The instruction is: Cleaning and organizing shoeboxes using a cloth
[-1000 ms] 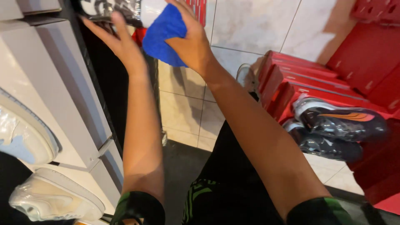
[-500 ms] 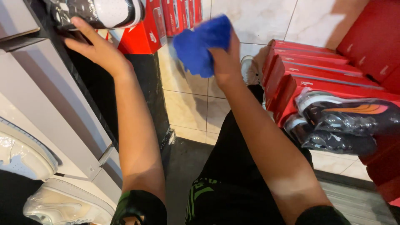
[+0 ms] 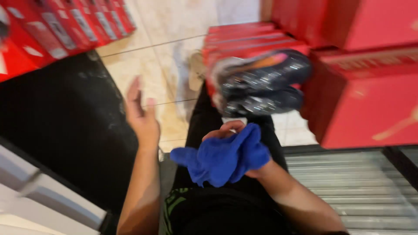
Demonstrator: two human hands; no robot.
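Far left, a row of red boxes (image 3: 65, 26) is running along the top edge, and below it a dark, black surface (image 3: 65, 130) is filling most of that side, with white shelf panels (image 3: 39, 204) showing at the bottom corner. The left hand (image 3: 141, 117) is hanging in the air just beside that black surface, its fingers loosely spread and upright, gripping nothing and touching nothing that can be made out. The pale tiled floor (image 3: 174, 43) is showing behind it.

In the middle, the right hand (image 3: 233, 135) is bunching a blue cloth (image 3: 222, 159) in front of the person's lap, its fingers curled round the top of the wad. The cloth is drooping to the left and lying against no surface. Judging from this, the work is sitting between wipes, with the cloth gathered in hand rather than being pressed to anything.

Just above and to the right, a pair of dark speckled shoes (image 3: 261, 82) is resting on a stack of red boxes (image 3: 244, 37), near the cloth but apart from it; motion blur is hiding their detail. Larger red boxes (image 3: 361, 100) are standing further right, above a ribbed metal floor strip (image 3: 361, 187).

Any further wiping is calling for a firmer hold on the cloth, and a free left hand to steady whatever is being cleaned
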